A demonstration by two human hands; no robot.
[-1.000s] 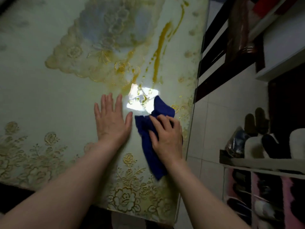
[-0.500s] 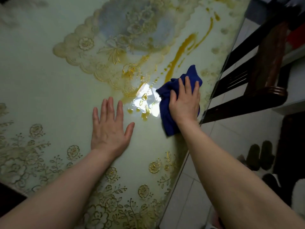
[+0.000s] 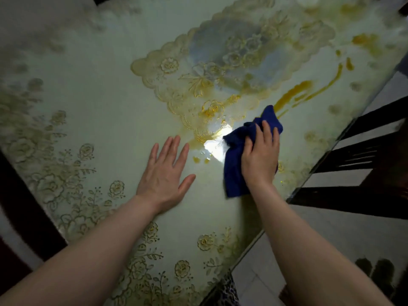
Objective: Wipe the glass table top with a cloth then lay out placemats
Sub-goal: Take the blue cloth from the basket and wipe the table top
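The glass table top (image 3: 92,107) fills most of the view, with a pale gold-flowered lace cover under it. My right hand (image 3: 260,155) presses a crumpled dark blue cloth (image 3: 234,171) onto the glass near the table's right edge. A bright light glare sits just left of the cloth. My left hand (image 3: 165,175) lies flat on the glass with fingers spread, a little left of the cloth and holding nothing. Yellow-orange streaks (image 3: 295,93) run across the glass beyond the cloth.
A dark wooden chair (image 3: 364,155) stands tight against the table's right edge. Pale floor tiles (image 3: 331,235) lie to the right and below. A pair of dark slippers (image 3: 375,270) sits on the floor at the lower right.
My right hand slid the cloth away from me along the right edge, from beside my left hand toward the yellow streaks. My left hand stayed flat in place. The view shifted.
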